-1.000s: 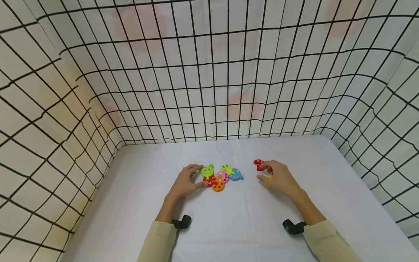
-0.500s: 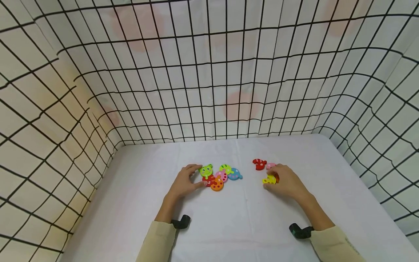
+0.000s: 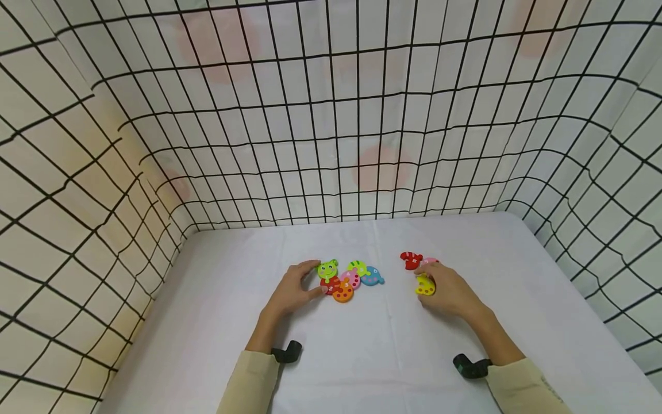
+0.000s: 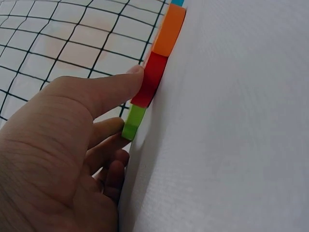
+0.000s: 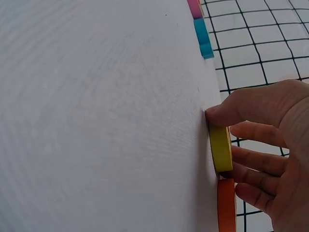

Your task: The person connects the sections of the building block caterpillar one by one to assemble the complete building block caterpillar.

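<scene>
A chain of joined wooden pieces lies mid-table: green frog head (image 3: 327, 269), red piece (image 3: 330, 284), orange piece (image 3: 343, 292), pink piece (image 3: 351, 279) and blue piece (image 3: 372, 278). My left hand (image 3: 318, 278) holds its head end. In the left wrist view its thumb (image 4: 113, 87) presses the red piece (image 4: 152, 79) and its fingers curl behind the green one (image 4: 133, 122). My right hand (image 3: 433, 282) pinches a loose yellow piece (image 3: 425, 286). In the right wrist view that yellow piece (image 5: 221, 147) sits edge to edge with an orange piece (image 5: 226, 205).
A loose red piece (image 3: 411, 260) and a partly hidden pink piece (image 3: 429, 261) lie just beyond my right hand. The white table (image 3: 362, 356) is walled by black-gridded white cloth (image 3: 331, 144) on three sides.
My right hand has drawn in from a spread pose and closed its fingers round the yellow piece, which has shifted a little. The left hand and the chain have stayed put.
</scene>
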Demonstrator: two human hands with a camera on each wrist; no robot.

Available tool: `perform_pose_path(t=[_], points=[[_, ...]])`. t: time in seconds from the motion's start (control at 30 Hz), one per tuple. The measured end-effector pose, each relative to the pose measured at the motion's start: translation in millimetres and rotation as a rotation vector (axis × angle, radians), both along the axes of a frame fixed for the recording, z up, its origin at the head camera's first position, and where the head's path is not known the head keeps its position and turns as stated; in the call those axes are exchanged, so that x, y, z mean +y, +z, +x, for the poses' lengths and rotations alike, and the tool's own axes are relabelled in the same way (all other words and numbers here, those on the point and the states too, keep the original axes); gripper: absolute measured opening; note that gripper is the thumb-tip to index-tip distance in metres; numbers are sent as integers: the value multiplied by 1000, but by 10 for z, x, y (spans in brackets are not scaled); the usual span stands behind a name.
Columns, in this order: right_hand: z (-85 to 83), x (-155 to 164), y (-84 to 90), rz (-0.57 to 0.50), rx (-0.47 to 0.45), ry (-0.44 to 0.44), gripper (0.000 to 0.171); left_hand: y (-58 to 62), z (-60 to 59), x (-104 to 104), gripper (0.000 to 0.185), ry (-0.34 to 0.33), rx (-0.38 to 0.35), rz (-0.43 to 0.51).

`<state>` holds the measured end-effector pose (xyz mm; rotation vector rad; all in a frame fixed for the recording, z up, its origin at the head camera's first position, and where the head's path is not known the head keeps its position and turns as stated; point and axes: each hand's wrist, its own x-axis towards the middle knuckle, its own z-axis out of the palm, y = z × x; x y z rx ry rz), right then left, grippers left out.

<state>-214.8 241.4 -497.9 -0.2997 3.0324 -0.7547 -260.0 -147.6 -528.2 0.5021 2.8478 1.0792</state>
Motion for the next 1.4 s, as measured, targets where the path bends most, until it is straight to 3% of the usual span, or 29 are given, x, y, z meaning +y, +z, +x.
perform_pose_path(t=[0.43, 0.63, 1.2, 1.4], points=[[-81, -138, 8, -104, -6, 24, 55, 14, 8, 16, 65, 34, 15, -1], [-111, -258, -13, -164, 49, 40, 52, 11, 5, 9, 65, 41, 16, -8], [-234, -648, -118, -212, 79, 49, 49, -1, 1, 1, 64, 28, 16, 9], [-244, -705, -124, -216, 40, 27, 49, -7, -11, -6, 64, 29, 16, 5]])
